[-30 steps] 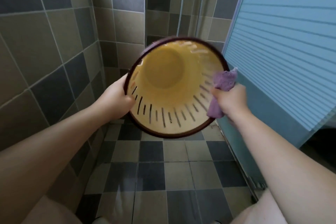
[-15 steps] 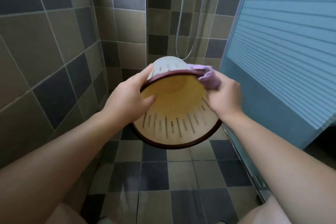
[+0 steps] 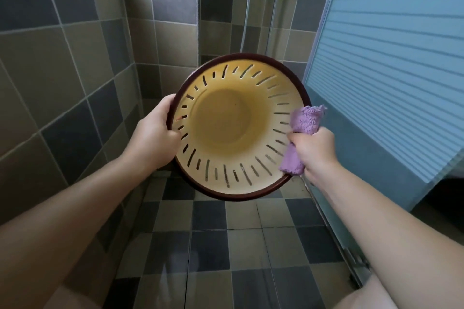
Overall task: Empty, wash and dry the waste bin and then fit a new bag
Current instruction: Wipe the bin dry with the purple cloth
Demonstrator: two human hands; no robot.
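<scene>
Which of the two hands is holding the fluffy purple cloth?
The right hand holds the purple cloth, bunched against the inside of the yellow bin. The left hand has no cloth; it only grips the bin's dark rim.

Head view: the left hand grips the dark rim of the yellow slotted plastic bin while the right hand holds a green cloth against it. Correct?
Not quite. In the head view the cloth in the right hand is purple, not green. The left hand does grip the yellow slotted plastic bin at its dark rim.
</scene>
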